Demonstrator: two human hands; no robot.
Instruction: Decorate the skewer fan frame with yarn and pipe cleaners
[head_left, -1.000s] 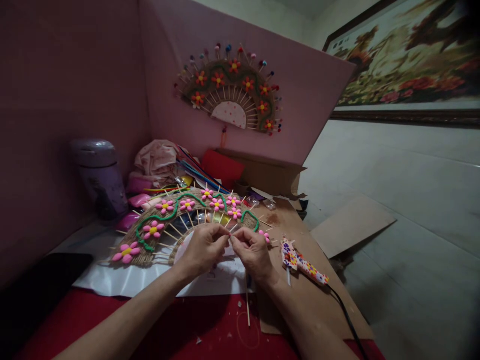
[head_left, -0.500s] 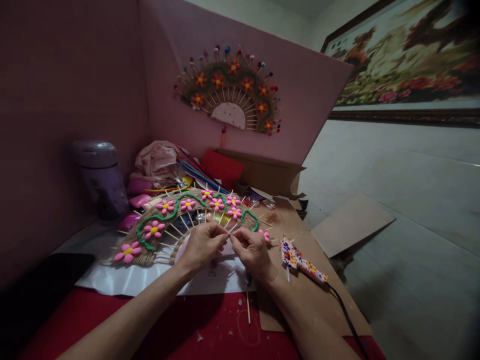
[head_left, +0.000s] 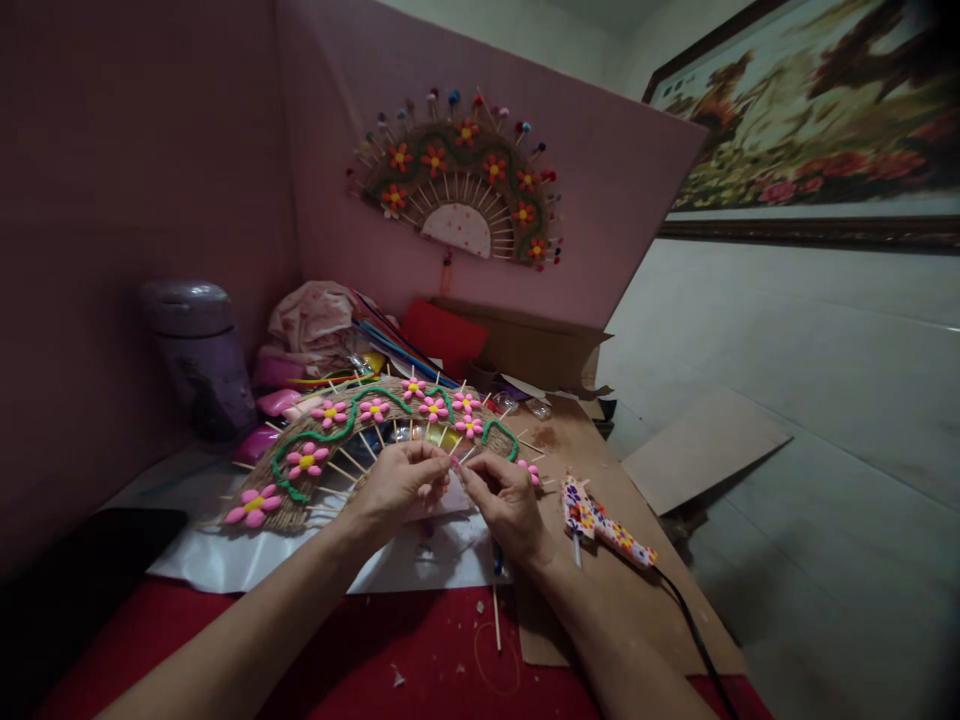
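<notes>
My left hand and my right hand meet fingertip to fingertip over the front of a fan-shaped craft. Pinched between them is a small pink piece, probably soft clay, mostly covered by the fingers. Twine wraps the fan's band, thin wooden sticks fan out from it, and pink flowers with yellow centres sit on it. A wavy green strip runs along the band. Behind my hands the fan's inner base is partly hidden.
A flowered glue gun with a black cord lies on cardboard at right. A purple bottle stands left, near cloth and craft strips. A finished fan hangs on the pink panel. One stick lies in front.
My fingertips have shifted slightly, with the left fingers opening a little below the pinch and more of the pink piece showing. The fan and glue gun stay in place.
</notes>
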